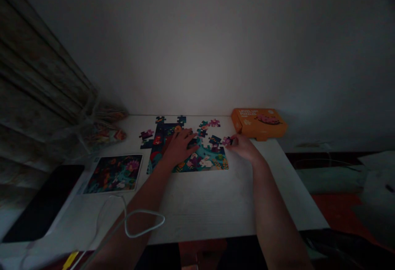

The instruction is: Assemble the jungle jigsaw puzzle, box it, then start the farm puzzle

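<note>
Jigsaw piece [227, 141] pinched in the right hand [243, 146], just beside the puzzle's right edge; left hand [180, 146] spread flat on the partly built jigsaw puzzle [205, 161], left of the piece.

Left hand [180, 147], right hand [243, 146] — one each; one orange puzzle box [258, 122], one picture card [113, 174], one white cable [145, 211].

Bold pale capitals on the lid of the orange rectangular cardboard box [258, 123] appear to read "LEVEL UP PUZZLES", stacked in lines at its upper left beside a printed picture. Any smaller print on that lid is too blurred to make out. A small square printed mark sits near the top-left corner of the white-bordered rectangular picture card [113, 174], but it cannot be read.
</note>
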Motion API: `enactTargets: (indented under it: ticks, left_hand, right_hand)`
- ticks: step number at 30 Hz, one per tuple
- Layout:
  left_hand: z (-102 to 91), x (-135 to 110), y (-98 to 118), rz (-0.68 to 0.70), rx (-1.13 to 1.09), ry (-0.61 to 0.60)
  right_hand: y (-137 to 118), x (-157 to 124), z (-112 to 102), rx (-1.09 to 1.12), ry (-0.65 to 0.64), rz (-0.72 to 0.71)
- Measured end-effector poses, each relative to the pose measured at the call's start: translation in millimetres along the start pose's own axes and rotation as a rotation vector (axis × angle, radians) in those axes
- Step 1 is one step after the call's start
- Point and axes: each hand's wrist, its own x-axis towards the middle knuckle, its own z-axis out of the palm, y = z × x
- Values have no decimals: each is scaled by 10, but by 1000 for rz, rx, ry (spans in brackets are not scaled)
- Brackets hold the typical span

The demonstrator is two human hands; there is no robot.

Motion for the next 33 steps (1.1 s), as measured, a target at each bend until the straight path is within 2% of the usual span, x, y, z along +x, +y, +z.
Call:
enactTargets:
  ticks: [3, 5, 12, 18, 21, 23, 26, 29, 33]
  left_hand:
    - [-25, -24, 38, -31, 25, -138]
    - [-54, -35, 73, -47, 32, -175]
    - [-98, -66, 192, -64, 79, -186]
    - [-203, -65, 289, -60, 143, -221]
    - [-222, -35, 262, -54, 99, -219]
    - [-197, -14, 207, -73, 60, -170]
    - [-136, 1, 112, -193, 90, -81]
    - [-104, -13, 55, -286, 134, -145]
    - [-110, -66, 72, -316, 134, -256]
  right_hand:
    - [-57, 27, 76, 18, 71, -53]
    - [-115, 62, 105, 38, 103, -67]
    - [-231, 295, 60, 53, -15, 19]
    - [-283, 315, 153, 83, 100, -91]
    - [-380, 278, 238, 95, 67, -206]
    - [-439, 247, 276, 71, 5, -260]
    - [-483, 211, 293, 7, -74, -281]
    - [-502, 204, 296, -56, -74, -275]
    - [-550, 215, 324, -118, -11, -215]
